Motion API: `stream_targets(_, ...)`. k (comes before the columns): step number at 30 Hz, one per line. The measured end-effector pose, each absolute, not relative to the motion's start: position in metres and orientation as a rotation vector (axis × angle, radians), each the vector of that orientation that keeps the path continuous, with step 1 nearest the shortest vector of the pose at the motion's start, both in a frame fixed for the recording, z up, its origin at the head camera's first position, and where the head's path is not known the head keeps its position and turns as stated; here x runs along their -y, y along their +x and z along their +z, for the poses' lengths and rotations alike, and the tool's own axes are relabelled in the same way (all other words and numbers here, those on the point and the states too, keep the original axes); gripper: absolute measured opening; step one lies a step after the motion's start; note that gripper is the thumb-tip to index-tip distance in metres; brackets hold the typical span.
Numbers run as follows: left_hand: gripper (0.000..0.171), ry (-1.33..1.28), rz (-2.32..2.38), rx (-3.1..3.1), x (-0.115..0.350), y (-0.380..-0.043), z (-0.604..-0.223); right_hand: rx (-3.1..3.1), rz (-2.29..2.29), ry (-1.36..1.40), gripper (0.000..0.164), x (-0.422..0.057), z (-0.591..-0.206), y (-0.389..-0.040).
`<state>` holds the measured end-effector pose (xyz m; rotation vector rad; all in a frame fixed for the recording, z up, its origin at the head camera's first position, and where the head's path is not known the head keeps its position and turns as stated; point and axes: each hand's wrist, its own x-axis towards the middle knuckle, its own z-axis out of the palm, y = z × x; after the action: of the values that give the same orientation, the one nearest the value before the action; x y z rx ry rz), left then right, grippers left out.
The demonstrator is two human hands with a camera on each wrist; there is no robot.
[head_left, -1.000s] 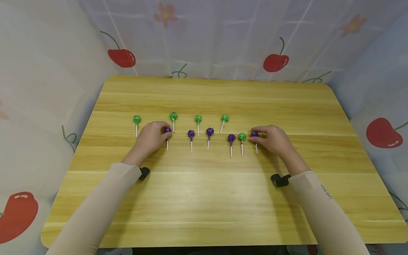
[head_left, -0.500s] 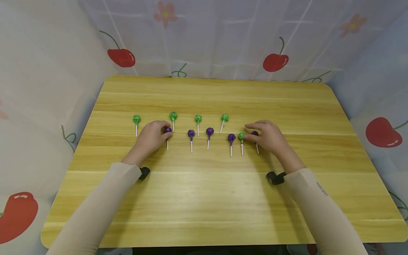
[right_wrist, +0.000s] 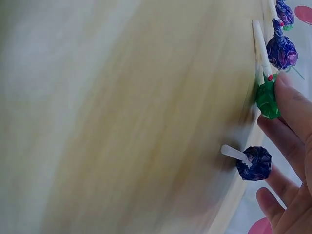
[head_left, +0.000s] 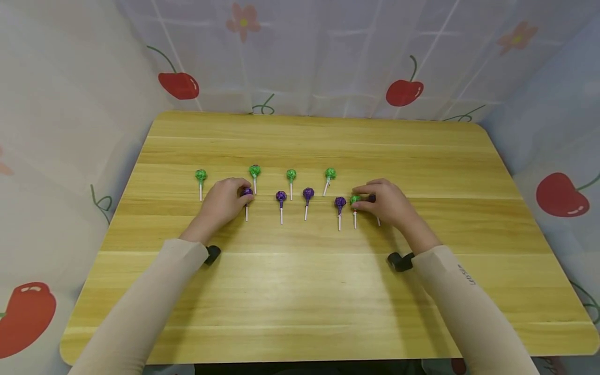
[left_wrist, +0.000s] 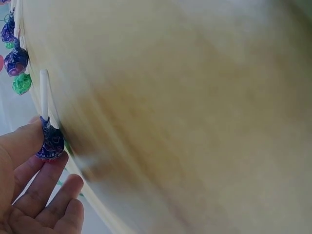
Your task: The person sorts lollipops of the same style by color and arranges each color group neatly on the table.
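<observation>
My left hand point(head_left: 224, 202) pinches the wrapped head of a purple lollipop point(left_wrist: 51, 141) between thumb and fingers; its white stick lies toward the table's front. At the right, my right hand point(head_left: 385, 202) has thumb and forefinger on the head of a green lollipop point(right_wrist: 267, 99). Under that palm lies another purple lollipop point(right_wrist: 254, 164), mostly hidden from the head view. Between the hands sit three purple lollipops, one left point(head_left: 281, 197), one in the middle point(head_left: 308, 194) and one right point(head_left: 340, 203), the last close beside the pinched green one.
Behind them runs a row of several green lollipops, from the leftmost green lollipop point(head_left: 201, 175) to the rightmost green lollipop point(head_left: 330, 173). All lie on a wooden table point(head_left: 290, 291). Cherry-printed curtains point(head_left: 309, 57) hang around the back and sides.
My right hand has let go of the purple lollipop at the far right and moved left onto the green lollipop beside it. The left hand has stayed in place.
</observation>
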<state>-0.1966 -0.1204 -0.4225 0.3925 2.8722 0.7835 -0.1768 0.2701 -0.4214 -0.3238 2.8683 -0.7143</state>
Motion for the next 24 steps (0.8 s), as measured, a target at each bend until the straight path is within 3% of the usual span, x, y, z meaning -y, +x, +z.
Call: stream_targets(24,0.029,0.39,0.767,-2.856,0.122,-0.198,-0.423,-2.824,-0.759,-0.318,0.039,-0.271,-0.414,-0.191)
